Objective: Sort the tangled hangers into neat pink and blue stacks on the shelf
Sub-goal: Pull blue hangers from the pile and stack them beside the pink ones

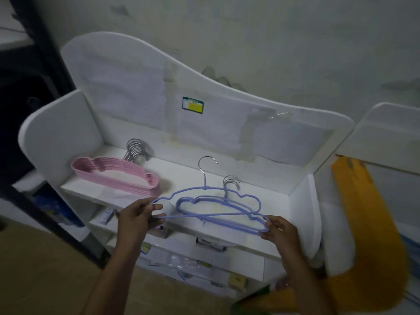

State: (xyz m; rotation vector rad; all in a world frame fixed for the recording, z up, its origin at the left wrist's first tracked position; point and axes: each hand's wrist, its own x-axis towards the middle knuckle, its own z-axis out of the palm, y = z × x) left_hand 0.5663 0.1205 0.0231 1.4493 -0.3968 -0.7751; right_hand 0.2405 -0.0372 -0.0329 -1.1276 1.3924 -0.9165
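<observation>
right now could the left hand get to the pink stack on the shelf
Probably yes: the pink stack lies open just beyond the left hand, nothing between. But that hand grips the blue hanger and must let go first.

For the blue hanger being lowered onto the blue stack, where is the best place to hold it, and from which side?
Probably the two outer ends of the blue hanger, from the near side. Its frame is wide and thin, so a grip at each tip, left hand and right hand, keeps it level above the blue stack.
</observation>
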